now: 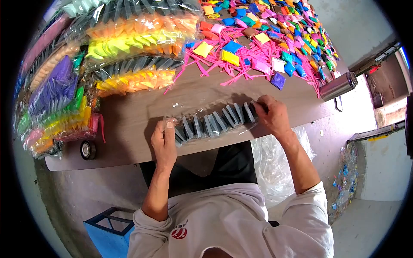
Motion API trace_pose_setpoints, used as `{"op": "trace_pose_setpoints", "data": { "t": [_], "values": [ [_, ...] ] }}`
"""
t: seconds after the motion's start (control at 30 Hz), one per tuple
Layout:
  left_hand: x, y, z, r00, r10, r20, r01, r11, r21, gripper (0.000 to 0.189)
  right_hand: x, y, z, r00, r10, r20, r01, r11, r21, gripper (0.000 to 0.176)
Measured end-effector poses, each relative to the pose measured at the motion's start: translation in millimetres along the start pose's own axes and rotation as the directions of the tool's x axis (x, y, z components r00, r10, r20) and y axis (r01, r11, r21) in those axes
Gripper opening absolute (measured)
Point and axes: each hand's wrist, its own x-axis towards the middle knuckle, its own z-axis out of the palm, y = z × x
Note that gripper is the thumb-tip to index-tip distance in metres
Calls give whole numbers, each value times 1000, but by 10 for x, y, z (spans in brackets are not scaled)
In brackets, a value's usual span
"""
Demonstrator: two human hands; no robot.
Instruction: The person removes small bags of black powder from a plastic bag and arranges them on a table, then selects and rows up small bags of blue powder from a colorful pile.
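A long clear plastic bag [215, 121] lies along the near side of the table, with several dark grey flat packets standing in a row inside it. At its left end, my left hand [164, 139] is closed on the bag, thumb on top. My right hand [273, 115] pinches the opposite end beside the last grey packet; its fingertips are partly hidden. Beyond the bag lies a heap of pink plastic sticks [232, 51] mixed with small coloured packets [258, 64].
Filled clear bags of coloured packets [133, 47] are piled at the left. A tape roll [87, 150] sits near the table's [124, 129] front left edge, and a metal flask [338, 86] is at the right. Below are a blue bin [107, 232] and clear plastic [282, 167].
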Motion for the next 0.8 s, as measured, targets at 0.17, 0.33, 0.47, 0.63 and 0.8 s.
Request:
{"op": "trace_pose_setpoints", "data": {
  "t": [0.17, 0.33, 0.47, 0.63, 0.8],
  "values": [
    [12, 42, -13, 1000, 1, -1, -1, 1000, 12, 23, 10, 82, -275, 934, 309, 180, -347, 655, 671, 21],
    [50, 32, -26, 1000, -20, 19, 19, 1000, 15, 23, -197, 166, -479, 961, 217, 173, -277, 723, 632, 29],
    [114, -1, -61, 997, -39, 62, 38, 999, 16, 26, -403, 105, -300, 988, 59, 144, -110, 920, 376, 72],
    [239, 11, -124, 993, -50, 108, 44, 998, 54, 31, -256, 57, -37, 881, 184, 437, -392, 800, 454, 84],
    [285, 144, -221, 944, -302, 132, 305, 952, 5, 32, -87, -144, -117, 918, 98, 383, -330, 725, 605, 52]
  ]
}}
